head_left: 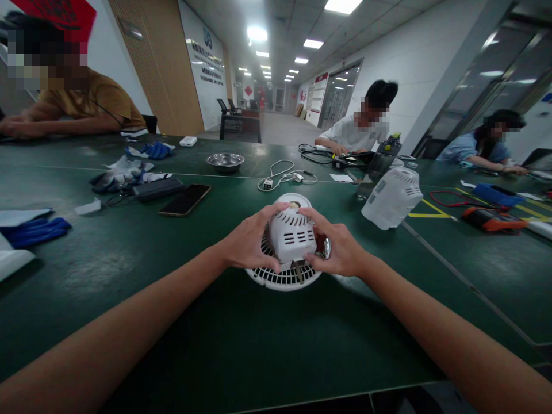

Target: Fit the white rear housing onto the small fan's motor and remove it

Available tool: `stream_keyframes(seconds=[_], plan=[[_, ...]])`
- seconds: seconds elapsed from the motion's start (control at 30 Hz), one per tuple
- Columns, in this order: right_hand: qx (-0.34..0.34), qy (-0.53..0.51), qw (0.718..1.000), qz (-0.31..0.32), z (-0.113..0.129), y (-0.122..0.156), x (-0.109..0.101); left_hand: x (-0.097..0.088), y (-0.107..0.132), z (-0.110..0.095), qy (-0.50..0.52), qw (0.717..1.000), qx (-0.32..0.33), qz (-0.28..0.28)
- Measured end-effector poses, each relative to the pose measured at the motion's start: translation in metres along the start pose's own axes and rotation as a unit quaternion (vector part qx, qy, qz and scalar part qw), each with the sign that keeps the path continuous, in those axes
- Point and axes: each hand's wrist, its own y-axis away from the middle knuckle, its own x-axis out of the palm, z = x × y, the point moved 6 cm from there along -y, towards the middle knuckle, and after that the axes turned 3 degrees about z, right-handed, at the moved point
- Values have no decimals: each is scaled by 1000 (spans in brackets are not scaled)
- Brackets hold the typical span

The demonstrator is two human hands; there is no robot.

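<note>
A white vented motor housing (297, 238) of a small fan is gripped between both hands. My left hand (252, 238) wraps its left side, thumb at the lower front edge. On the opposite side my right hand (338, 247) curls round it, thumb near the lower right corner. Beneath lies the fan's round white slotted grille (267, 280), on the green table. Just behind the housing a white round piece (302, 199) shows in part. A shiny metal bit (328, 247) peeks out beside my right fingers; what it belongs to is hidden.
A dark phone (185, 200), gloves (157, 150) and a metal bowl (225, 162) lie left and ahead. A coiled white cable (282, 175) is beyond the fan. To the right stand a white plastic casing (393, 198) and a bottle (379, 167). Several people sit around the table.
</note>
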Motion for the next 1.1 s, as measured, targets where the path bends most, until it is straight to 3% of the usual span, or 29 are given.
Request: stream_keyframes(seconds=[0.2,0.33,0.43,0.53,0.63,0.77,0.97,1.1], plan=[[-24,11,1000,-11,-2,1,-4,2,2,4,-17,1000,-5,-11],[-22,23,999,-20,-19,5,-15,-4,8,11,-2,998,-51,-39],[-11,0,999,-47,-31,8,-26,-14,13,25,16,986,-135,-93],[5,-12,997,-72,-31,9,-27,-19,23,49,16,949,-280,-144],[34,16,996,-85,-21,8,-18,-13,30,69,44,919,-372,-123],[53,49,994,-81,-13,6,-10,-11,29,75,50,919,-373,-115],[56,20,990,-125,-23,9,-17,-17,34,79,8,888,-435,-148],[72,47,990,-112,-17,6,-7,-16,33,78,-4,889,-436,-139]])
